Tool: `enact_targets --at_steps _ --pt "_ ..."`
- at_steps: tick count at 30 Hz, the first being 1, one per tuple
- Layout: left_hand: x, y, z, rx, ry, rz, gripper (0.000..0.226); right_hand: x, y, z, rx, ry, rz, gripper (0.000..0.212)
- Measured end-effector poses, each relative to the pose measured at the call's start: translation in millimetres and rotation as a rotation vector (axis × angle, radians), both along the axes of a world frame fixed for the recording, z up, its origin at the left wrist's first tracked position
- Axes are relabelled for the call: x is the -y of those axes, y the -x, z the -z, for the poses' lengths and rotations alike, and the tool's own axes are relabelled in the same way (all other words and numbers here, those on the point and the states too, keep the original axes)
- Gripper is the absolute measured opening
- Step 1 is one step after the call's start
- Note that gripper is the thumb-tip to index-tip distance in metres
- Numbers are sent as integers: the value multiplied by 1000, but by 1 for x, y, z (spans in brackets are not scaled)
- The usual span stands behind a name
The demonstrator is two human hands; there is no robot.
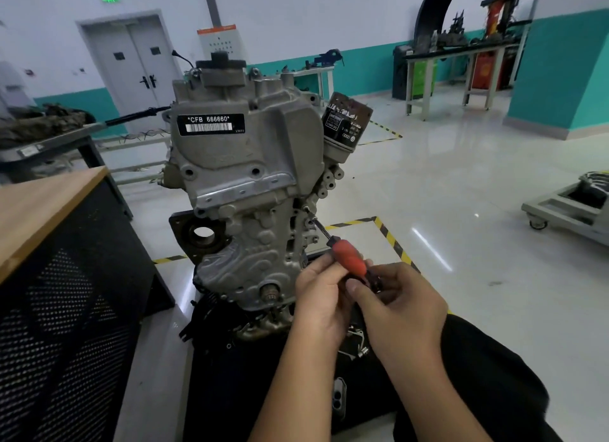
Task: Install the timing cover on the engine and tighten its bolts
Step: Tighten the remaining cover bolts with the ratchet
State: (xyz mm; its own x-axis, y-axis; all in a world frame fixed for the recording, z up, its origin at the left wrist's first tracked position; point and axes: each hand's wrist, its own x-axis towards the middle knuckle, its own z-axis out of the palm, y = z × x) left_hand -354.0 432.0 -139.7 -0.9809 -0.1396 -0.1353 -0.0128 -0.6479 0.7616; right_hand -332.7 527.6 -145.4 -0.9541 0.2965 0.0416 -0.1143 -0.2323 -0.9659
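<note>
The grey timing cover (245,191) sits against the front of the upright engine (211,88) and bears a black label reading CFB 666660. A screwdriver with an orange handle (349,260) points up and left, its dark shaft reaching a bolt (306,208) on the cover's right edge. My left hand (318,296) wraps the handle from the left. My right hand (398,306) grips the handle's rear end from the right. The shaft tip is small and partly hidden by the casting.
A brown oil filter (344,121) sticks out at the engine's upper right. A wood-topped black mesh cabinet (66,276) stands close on the left. Loose small parts (354,342) lie on the black stand below my hands. A wheeled cart (566,211) sits far right; workbenches (461,56) line the back wall.
</note>
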Motion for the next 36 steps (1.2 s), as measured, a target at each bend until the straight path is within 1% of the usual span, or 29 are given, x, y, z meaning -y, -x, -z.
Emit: enact_targets --at_steps 1,2,4,5,6,8,9,10,11,12,13,14,15,16,18,19,20,21,22,24,25,26,27,28,29,31,33,35,36 --pt "1 0 -1 -11 -11 21 37 0 -5 0 5 16 -17 18" --pt "4 -1 -1 -17 -7 45 37 2 -9 -2 55 121 -110 16" --pt "10 -3 -1 6 66 55 31 3 -14 -7 197 545 -344 14" --pt "10 -3 0 13 79 42 28 2 -14 -5 229 587 -362 15" --pt "9 -3 0 11 56 27 24 1 -12 -2 200 450 -301 14" --pt "4 -2 0 10 -35 12 15 -2 -5 1 49 -66 -68 10" --pt "3 0 1 0 -51 15 14 -2 -4 2 -29 -250 7 13" --pt "3 0 1 -7 -37 29 16 1 -5 3 -72 -289 40 13" --pt "5 0 2 -3 -4 50 22 2 -7 2 -58 -194 9 11" --pt "8 -2 1 13 37 79 29 5 -10 -4 33 38 -119 11" --pt "11 -2 1 35 72 100 32 6 -13 -11 141 386 -289 15" --pt "14 -3 2 47 86 107 31 6 -14 -14 252 630 -403 18" --pt "15 -3 3 49 91 100 27 3 -14 -13 283 698 -444 19" --pt "14 -2 3 45 81 88 24 1 -11 -11 240 585 -408 16" --pt "6 -1 2 21 21 43 25 -3 -4 -6 54 44 -157 9" --pt "3 1 3 14 -15 31 26 -4 -1 -4 -43 -173 -39 12" --pt "2 2 4 7 -45 39 24 0 1 0 -86 -226 20 15" --pt "2 2 3 6 -60 67 23 1 0 1 -96 -178 16 12" --pt "5 1 1 21 -59 103 24 4 -3 -3 -11 16 -101 6" --pt "11 0 -1 94 -19 110 32 8 -9 -12 203 624 -452 14" --pt "12 1 1 112 -10 84 33 7 -10 -11 279 746 -520 17" --pt "12 2 1 109 -19 62 28 6 -9 -8 279 666 -503 15" --pt "10 3 2 106 -42 40 19 5 -9 -4 217 377 -423 8" --pt "5 2 0 97 -75 26 12 5 -8 0 121 24 -269 5" --pt "1 3 0 91 -110 19 14 2 -7 3 0 -288 -104 11" --pt "-1 3 0 73 -156 45 15 5 -4 11 -105 -425 -19 13" --pt "3 0 -5 105 -134 56 24 10 -8 4 68 -39 -172 5" --pt "8 1 -5 144 -109 10 30 12 -11 -6 361 502 -435 18" --pt "10 2 -5 135 -106 -19 28 11 -11 -6 444 617 -488 20"
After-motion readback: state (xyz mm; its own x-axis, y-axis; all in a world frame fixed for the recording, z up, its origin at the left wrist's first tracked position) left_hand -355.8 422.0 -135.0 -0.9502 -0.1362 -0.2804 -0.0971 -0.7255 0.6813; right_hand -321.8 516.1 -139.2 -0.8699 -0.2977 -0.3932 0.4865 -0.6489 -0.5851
